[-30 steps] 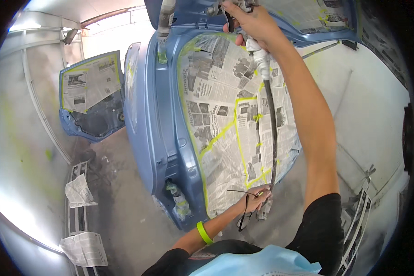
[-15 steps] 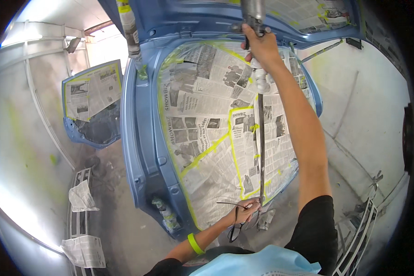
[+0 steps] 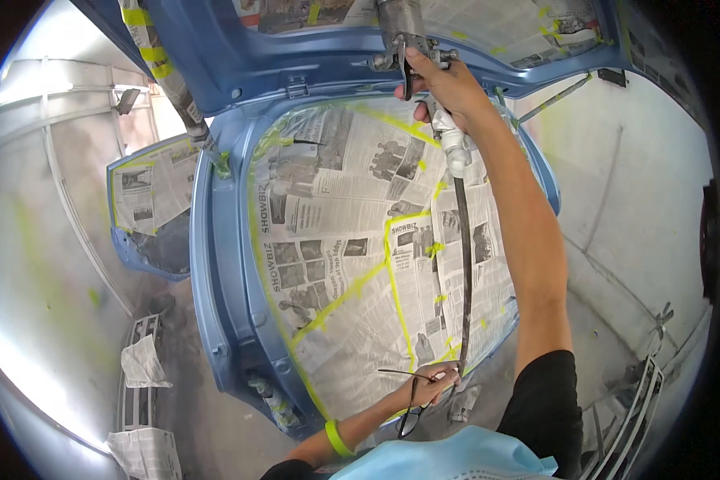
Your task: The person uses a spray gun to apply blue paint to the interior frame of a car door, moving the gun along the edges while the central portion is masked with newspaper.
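My right hand (image 3: 450, 90) is closed round the handle of a spray gun (image 3: 402, 34), raised at the top of the view before the blue tailgate (image 3: 288, 60). A dark air hose (image 3: 466, 256) hangs from the white-wrapped fitting (image 3: 450, 144) under the gun. It bows slightly on its way down to my left hand (image 3: 432, 387), which is low and near my body. There the fingers are closed on the hose, and a pair of dark-framed eyeglasses (image 3: 410, 422) dangles from the same hand. Behind the hose, taped newspaper (image 3: 336, 212) covers the opening in the blue car body (image 3: 226, 288).
A newspaper-wrapped strut (image 3: 168, 84) props the tailgate at left. Beyond it stands a loose blue door (image 3: 148, 200) masked with newspaper. White racks stand on both sides, the left rack (image 3: 144, 404) draped with newspaper sheets. Pale walls (image 3: 640, 168) enclose the space.
The spray gun and my right hand have shifted left. The hose bows more than before. The car body sits farther left in view. My left hand still grips the hose and eyeglasses.
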A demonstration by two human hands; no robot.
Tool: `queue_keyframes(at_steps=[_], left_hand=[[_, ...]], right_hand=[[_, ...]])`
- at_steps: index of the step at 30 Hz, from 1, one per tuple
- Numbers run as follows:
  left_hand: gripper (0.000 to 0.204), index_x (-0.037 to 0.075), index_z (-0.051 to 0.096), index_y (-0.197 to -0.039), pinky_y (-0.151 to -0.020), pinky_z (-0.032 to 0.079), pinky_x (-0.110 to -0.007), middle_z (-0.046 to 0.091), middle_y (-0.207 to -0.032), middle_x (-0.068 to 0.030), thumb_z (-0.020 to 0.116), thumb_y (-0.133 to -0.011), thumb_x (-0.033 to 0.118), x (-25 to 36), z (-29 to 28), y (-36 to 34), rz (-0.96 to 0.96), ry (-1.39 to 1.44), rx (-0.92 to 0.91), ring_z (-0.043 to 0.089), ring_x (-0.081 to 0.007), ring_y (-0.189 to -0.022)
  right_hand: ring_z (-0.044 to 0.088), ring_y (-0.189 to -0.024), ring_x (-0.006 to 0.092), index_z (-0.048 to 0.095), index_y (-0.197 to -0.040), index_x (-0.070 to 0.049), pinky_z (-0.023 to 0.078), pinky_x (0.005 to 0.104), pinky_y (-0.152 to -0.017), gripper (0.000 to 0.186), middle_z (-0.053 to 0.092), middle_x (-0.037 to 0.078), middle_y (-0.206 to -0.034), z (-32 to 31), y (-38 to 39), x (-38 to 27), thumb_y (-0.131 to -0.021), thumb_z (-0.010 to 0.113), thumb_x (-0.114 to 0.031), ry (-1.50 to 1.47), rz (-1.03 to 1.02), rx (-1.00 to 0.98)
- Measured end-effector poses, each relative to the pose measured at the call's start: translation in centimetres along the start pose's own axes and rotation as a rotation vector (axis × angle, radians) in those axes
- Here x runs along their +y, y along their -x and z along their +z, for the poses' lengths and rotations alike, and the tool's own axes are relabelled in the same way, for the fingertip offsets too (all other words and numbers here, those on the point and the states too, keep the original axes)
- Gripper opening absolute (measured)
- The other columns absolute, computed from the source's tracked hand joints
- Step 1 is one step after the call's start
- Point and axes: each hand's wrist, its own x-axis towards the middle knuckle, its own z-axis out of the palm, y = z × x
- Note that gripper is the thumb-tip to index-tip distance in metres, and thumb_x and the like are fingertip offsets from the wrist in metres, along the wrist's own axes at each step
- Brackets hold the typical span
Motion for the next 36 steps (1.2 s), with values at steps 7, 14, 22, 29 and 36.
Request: queue_keyframes(at_steps=[7, 14, 22, 29, 36], left_hand=[[0.028, 0.004, 0.059, -0.098, -0.041, 0.04, -0.023, 0.064, -0.093, -0.0001, 0.052, -0.105, 0.03, 2.3, 0.0, -1.4, 0.046, -0.015, -0.091, 0.05, -0.0062, -0.047], [0.027, 0.005, 0.063, -0.113, -0.042, 0.042, -0.024, 0.067, -0.099, -0.0038, 0.05, -0.106, 0.027, 3.0, 1.0, -5.0, 0.018, -0.032, -0.138, 0.052, -0.007, -0.048], [0.033, 0.002, 0.06, -0.119, -0.042, 0.042, -0.023, 0.067, -0.094, -0.0045, 0.055, -0.104, 0.031, 3.6, 1.9, -8.3, 0.043, 0.001, -0.142, 0.05, -0.0052, -0.048], [0.028, 0.004, 0.062, -0.123, -0.04, 0.04, -0.024, 0.069, -0.097, -0.0051, 0.051, -0.105, 0.023, 3.9, 2.8, -9.9, -0.011, -0.022, -0.099, 0.05, -0.006, -0.045], [0.05, -0.002, 0.05, -0.139, -0.041, 0.044, -0.024, 0.071, -0.095, -0.0078, 0.058, -0.102, 0.031, 4.5, 2.7, -12.3, -0.013, -0.006, -0.119, 0.053, -0.0072, -0.046]], right_hand=[[0.064, -0.059, 0.0172, 0.06, -0.111, 0.003, 0.051, 0.0303, -0.039, 0.052, 0.067, 0.014, -0.083, -3.7, -1.4, 0.3, -0.095, 0.066, -0.046, 0.075, 0.059, 0.017], [0.06, -0.052, 0.0139, 0.062, -0.105, 0.001, 0.048, 0.0295, -0.034, 0.047, 0.063, 0.008, -0.074, -9.6, -5.3, 4.8, -0.095, 0.067, -0.044, 0.144, 0.021, 0.148], [0.061, -0.053, 0.017, 0.063, -0.1, 0.0, 0.049, 0.034, -0.035, 0.031, 0.061, 0.009, -0.068, -15.8, -8.6, 9.0, -0.095, 0.068, -0.031, 0.324, -0.004, 0.391], [0.064, -0.058, 0.0166, 0.064, -0.103, -0.001, 0.049, 0.0321, -0.035, 0.039, 0.063, 0.007, -0.073, -18.1, -7.9, 8.5, -0.093, 0.07, -0.038, 0.003, 0.149, 0.215], [0.059, -0.047, 0.0172, 0.064, -0.094, 0.001, 0.05, 0.0352, -0.034, 0.031, 0.061, 0.008, -0.068, -23.3, -10.7, 12.8, -0.095, 0.068, -0.03, 0.06, -0.026, 0.491]])
